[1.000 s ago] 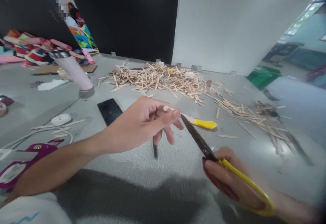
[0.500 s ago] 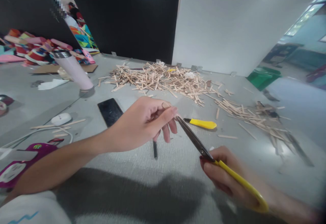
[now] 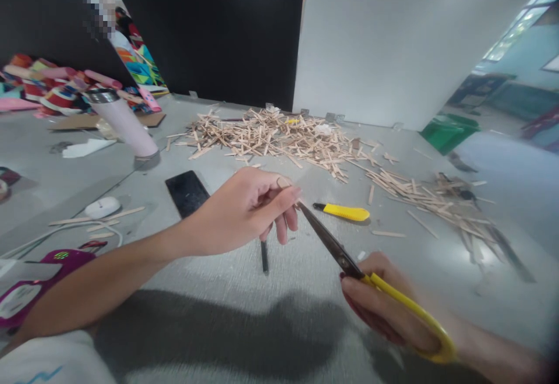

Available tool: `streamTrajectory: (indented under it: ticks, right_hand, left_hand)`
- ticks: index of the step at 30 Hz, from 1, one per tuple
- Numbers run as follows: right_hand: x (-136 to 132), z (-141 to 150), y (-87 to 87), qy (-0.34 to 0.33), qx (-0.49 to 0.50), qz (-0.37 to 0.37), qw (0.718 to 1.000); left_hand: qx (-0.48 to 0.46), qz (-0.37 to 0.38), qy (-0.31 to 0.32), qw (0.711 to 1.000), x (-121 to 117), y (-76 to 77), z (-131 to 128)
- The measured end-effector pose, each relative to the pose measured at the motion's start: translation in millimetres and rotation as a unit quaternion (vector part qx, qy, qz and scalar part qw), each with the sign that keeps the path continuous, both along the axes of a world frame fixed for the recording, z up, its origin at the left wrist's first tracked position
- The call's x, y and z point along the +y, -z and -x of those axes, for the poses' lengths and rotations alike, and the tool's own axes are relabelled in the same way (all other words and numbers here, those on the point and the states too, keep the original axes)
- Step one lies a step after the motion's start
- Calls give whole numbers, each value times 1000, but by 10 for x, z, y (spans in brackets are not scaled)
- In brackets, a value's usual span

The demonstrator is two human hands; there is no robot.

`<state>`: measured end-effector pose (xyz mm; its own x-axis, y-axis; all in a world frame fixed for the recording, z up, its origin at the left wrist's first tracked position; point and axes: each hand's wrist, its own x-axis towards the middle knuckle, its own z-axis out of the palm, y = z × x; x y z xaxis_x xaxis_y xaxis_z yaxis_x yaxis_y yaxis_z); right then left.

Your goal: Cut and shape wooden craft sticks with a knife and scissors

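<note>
The head view showed a purple thing at the far left of the gray table. Next came a white mouse, a pink bottle that stood behind it, and a black phone that lay flat.

Then came the left hand. It pinched a little piece of wood between its thumb and finger. Most of the wood was hidden, so I could not tell its full shape. A dark strip lay below the fingers, and a big pile of sticks lay behind.

The scissors pointed up at the left thumb, with their tips right by the wood. I could not tell if the blades touched it. The right hand gripped the yellow handle. A yellow cutter lay just past the blades. More loose sticks and a green bin were off to the right.

The tips were very near the skin, so this looked like a job for slow, small moves. A firm pinch would have helped stop the wood from slipping. Soft fingers were best kept out from between the blades, with the wood in plain sight.
</note>
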<state>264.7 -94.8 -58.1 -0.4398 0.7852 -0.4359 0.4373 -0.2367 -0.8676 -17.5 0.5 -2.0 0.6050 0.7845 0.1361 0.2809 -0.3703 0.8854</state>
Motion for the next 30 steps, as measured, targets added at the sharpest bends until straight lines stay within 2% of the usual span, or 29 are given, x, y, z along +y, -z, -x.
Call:
streamTrajectory:
  ticks: [4, 6, 9, 11, 14, 21, 27, 30]
  right_hand:
    - [17, 10, -54, -18, 2, 15, 1000]
    - [2, 5, -25, 17, -2, 17, 1000]
    - [-34, -28, 74, 83, 7, -18, 996]
    - [-57, -55, 131, 96, 18, -33, 995]
    - [-74, -70, 143, 90, 26, -16, 996]
    - [-52, 28, 13, 57, 33, 10, 998]
    - [-58, 35, 57, 23, 25, 13, 999]
    - [-63, 36, 61, 40, 7, 18, 999]
  left_hand:
    - [8, 0, 5, 1000, 25, -8, -3]
    - [7, 3, 2, 1000, 31, -19, -9]
    - [5, 12, -2, 1000, 36, -35, -19]
    - [5, 19, 1, 1000, 41, -42, -25]
    - [7, 18, 2, 1000, 53, -45, -30]
    - [29, -14, -26, 999, 13, -26, -30]
    - [21, -22, -47, 998, -60, -25, -92]
    - [21, -20, -52, 998, -77, -18, -105]
